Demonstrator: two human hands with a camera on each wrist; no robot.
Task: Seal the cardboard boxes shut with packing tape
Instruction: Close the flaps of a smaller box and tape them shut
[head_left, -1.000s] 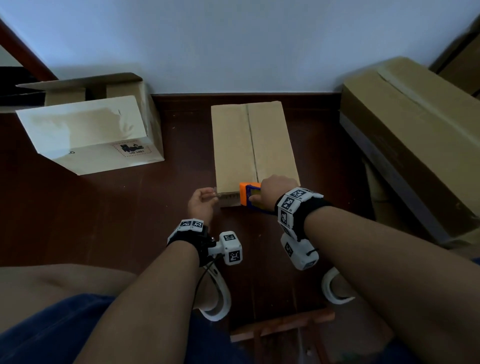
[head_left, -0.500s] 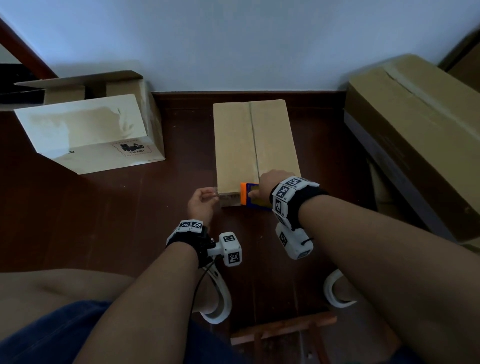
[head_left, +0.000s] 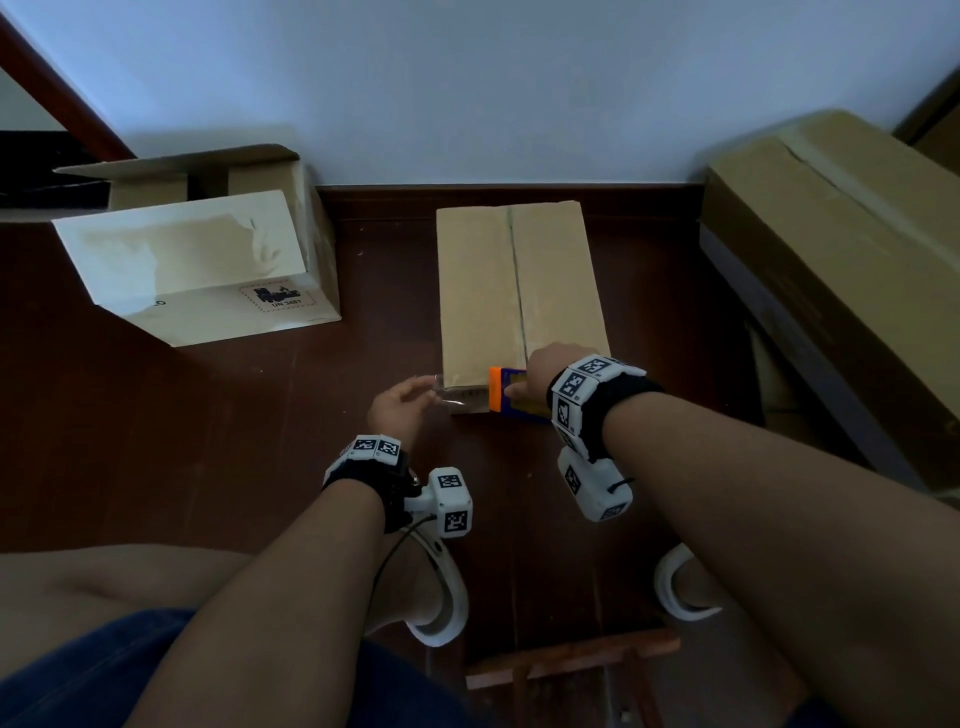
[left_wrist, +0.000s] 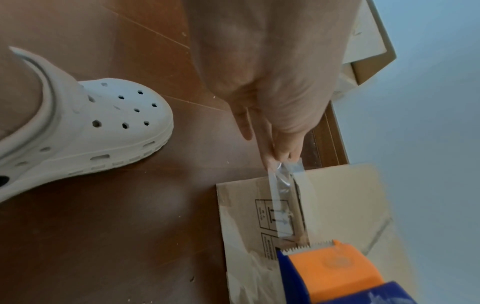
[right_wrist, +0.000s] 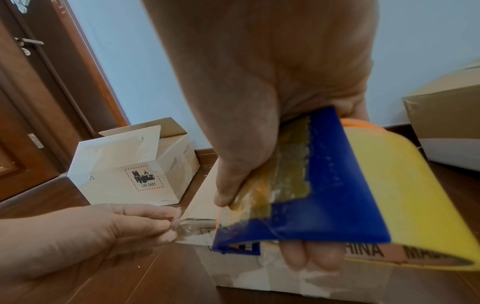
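Left grip pinches tape end, dispenser rightward

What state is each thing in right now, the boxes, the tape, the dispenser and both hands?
middle box: flaps closed, top seam untaped
tape strip: pulled out, stretched across the box's near end
tape dispenser: gripped at the near edge
left hand: pinches the tape's free end
right hand: holds the dispenser
white box: flaps open

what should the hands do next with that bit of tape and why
Probably press the pulled-out tape end onto the near face of the cardboard box. The left hand pinches the free end off the box's corner, the right hand holds the tape dispenser at the near edge, and the top seam looks untaped.
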